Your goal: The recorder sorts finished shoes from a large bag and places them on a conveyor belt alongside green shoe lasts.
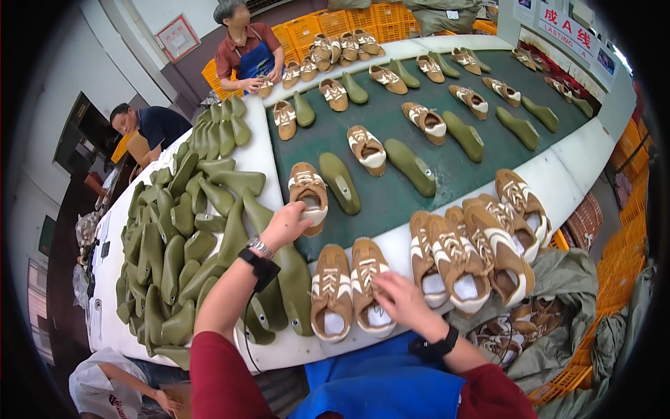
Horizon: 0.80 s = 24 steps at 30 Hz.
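My left hand (285, 226) grips the heel and collar of a brown sneaker (305, 177) with white stripes, at the near left corner of the green surface. My right hand (407, 302) is closed at the lacing and opening of another brown sneaker (363, 264) on the white edge; its fingertips pinch there. Close on the left of that shoe stands a matching sneaker (330, 274), toe pointing away. Beyond my left hand lies a green shoe last (340, 183). To the right of my right hand several more sneakers (453, 253) stand bunched together.
A heap of green lasts (178, 262) covers the white table on the left. Sneakers and lasts stand in rows across the green surface (460, 178). A co-worker (251, 52) handles a shoe at the far side. At lower right, a cloth-lined crate (558, 276) holds shoes.
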Motion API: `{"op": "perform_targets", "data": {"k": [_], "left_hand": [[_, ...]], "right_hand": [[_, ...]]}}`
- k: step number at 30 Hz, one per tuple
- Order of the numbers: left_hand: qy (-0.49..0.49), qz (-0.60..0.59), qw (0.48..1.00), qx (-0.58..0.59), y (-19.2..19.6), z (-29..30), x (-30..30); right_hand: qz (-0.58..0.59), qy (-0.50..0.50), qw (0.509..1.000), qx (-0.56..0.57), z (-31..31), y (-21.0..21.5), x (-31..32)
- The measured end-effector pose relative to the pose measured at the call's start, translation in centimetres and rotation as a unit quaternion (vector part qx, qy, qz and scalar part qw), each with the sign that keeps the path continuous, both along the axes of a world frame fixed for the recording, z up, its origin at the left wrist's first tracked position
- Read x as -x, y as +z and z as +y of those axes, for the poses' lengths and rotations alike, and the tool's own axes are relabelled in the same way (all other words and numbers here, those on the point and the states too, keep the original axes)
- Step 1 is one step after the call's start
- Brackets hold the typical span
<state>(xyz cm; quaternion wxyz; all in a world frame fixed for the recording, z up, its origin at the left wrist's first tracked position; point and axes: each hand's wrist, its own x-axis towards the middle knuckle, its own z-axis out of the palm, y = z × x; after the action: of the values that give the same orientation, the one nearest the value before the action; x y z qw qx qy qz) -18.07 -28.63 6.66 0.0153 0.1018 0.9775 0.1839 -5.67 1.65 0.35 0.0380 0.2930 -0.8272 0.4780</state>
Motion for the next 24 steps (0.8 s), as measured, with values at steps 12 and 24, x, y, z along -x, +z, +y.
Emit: {"op": "perform_targets", "data": {"k": [12,24], "left_hand": [[0.010,-0.095,0.995,0.037,-3.5,1.0,4.1],[-0.080,-0.315,0.944,-0.065,0.9,5.3,-34.0]], "right_hand": [[0.008,0.015,1.000,-0.016,1.1,-1.1,-1.4],[-0.163,0.120,0.947,-0.249,13.6,1.6,-13.6]]}}
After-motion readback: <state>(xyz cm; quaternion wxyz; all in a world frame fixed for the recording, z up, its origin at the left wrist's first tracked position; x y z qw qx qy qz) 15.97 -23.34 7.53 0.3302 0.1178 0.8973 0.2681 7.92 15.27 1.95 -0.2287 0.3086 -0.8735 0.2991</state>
